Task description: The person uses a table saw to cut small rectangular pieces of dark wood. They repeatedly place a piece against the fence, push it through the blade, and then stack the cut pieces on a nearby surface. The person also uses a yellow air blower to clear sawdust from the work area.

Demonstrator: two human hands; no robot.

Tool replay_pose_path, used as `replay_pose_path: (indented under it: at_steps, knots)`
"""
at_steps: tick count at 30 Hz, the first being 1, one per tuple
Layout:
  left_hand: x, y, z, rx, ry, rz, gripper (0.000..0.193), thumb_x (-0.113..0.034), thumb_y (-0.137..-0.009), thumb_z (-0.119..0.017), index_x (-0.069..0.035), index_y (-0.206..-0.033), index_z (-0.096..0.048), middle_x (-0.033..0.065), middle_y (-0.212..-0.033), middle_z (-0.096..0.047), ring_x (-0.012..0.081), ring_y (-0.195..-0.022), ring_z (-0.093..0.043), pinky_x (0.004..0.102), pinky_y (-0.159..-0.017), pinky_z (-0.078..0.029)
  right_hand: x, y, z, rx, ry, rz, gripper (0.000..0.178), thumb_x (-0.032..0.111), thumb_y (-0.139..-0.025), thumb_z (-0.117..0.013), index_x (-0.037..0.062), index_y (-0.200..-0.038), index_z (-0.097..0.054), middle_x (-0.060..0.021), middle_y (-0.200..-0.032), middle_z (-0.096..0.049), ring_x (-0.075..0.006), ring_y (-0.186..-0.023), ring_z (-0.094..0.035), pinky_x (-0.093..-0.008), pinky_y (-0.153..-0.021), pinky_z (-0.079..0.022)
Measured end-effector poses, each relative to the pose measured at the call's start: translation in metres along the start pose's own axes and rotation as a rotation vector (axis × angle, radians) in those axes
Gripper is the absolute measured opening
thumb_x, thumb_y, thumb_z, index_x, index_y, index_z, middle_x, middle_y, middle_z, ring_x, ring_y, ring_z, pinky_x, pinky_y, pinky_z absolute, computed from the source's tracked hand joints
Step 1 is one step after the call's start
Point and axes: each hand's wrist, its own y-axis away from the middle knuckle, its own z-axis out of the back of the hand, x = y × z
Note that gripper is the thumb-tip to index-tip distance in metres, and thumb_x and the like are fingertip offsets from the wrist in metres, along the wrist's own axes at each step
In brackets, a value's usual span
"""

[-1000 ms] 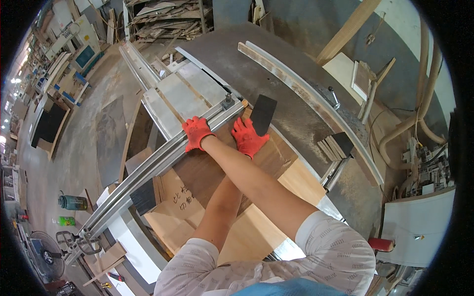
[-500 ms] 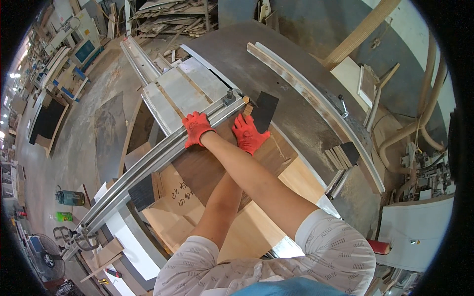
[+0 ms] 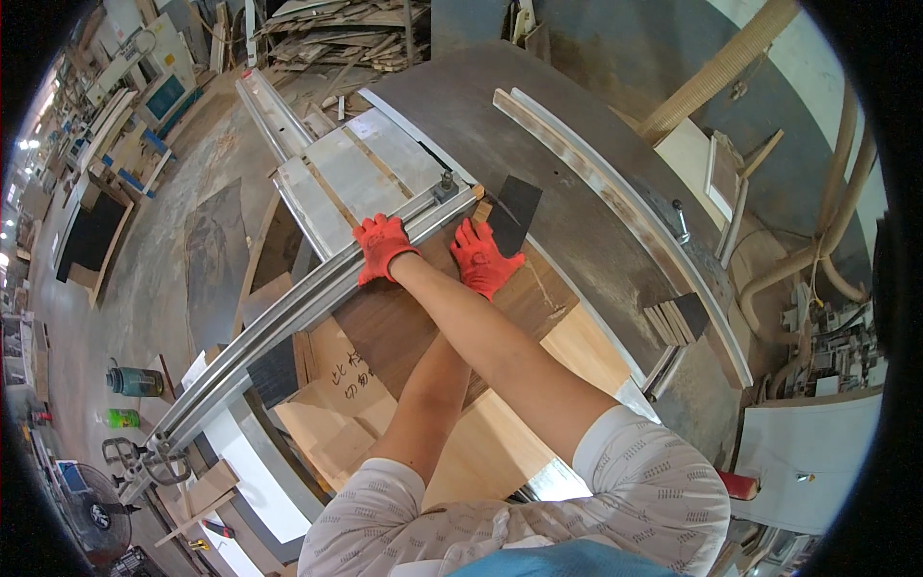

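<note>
My forearms cross, the right one over the left. In a red glove, my right hand is closed over the long aluminium fence that runs diagonally across the sliding table. My left hand, gloved alike, lies with fingers stretched and thumb apart on a brown wood board. Its fingertips are by a small light wood block near the fence's end. Just right of them lies a flat black piece. Under the brown board is a pale wood panel.
A second long rail crosses the dark machine table on the right, with a stack of black-topped blocks beside it. At lower left are a water bottle, a green bottle and a fan. Ribbed hoses hang at right.
The machine table and right-hand rail appear slightly farther right in view. Both hands keep nearly the same places on the fence and the brown board.
</note>
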Motion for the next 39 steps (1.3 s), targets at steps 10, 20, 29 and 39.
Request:
replay_pose_path:
  at_steps: [10, 20, 29, 39]
  knots:
    - [0.0, -0.004, -0.006, -0.035, -0.008, -0.019, 0.092, -0.054, -0.059, -0.093, -0.006, -0.126, -0.052, 0.0293, -0.146, -0.049, 0.0448, -0.14, -0.041, 0.0608, -0.111, -0.035, -0.007, 0.0, 0.0, -0.042, -0.043, 0.013, 0.101, 0.069, -0.057, -0.091, 0.0164, -0.138, -0.06, -0.0055, -0.136, -0.06, -0.0299, -0.13, -0.052, -0.0495, -0.099, -0.047]
    - [0.003, -0.005, -0.011, -0.049, -0.013, -0.012, 0.089, -0.053, -0.058, -0.093, -0.006, -0.124, -0.054, 0.0272, -0.146, -0.05, 0.0438, -0.139, -0.042, 0.0601, -0.109, -0.036, -0.005, 0.002, 0.002, -0.035, -0.006, 0.012, 0.1, 0.072, -0.059, -0.088, 0.0164, -0.137, -0.061, -0.0055, -0.136, -0.059, -0.0297, -0.129, -0.052, -0.0492, -0.1, -0.046]
    - [0.007, -0.003, -0.006, -0.006, 0.015, 0.011, 0.095, -0.053, -0.06, -0.093, -0.004, -0.131, -0.053, 0.0272, -0.148, -0.048, 0.0441, -0.14, -0.042, 0.0598, -0.112, -0.034, -0.006, 0.001, 0.007, 0.035, -0.016, 0.037, 0.11, 0.075, -0.055, -0.089, 0.0174, -0.143, -0.058, -0.0064, -0.143, -0.056, -0.0311, -0.133, -0.051, -0.0522, -0.103, -0.043]
    - [0.006, 0.005, 0.003, -0.001, 0.072, 0.022, 0.102, -0.056, -0.06, -0.092, -0.002, -0.137, -0.053, 0.0286, -0.152, -0.046, 0.044, -0.143, -0.04, 0.0582, -0.114, -0.034, 0.0, 0.007, 0.005, -0.002, -0.06, 0.032, 0.112, 0.07, -0.052, -0.092, 0.015, -0.143, -0.056, -0.0091, -0.142, -0.055, -0.0334, -0.134, -0.052, -0.0544, -0.104, -0.043]
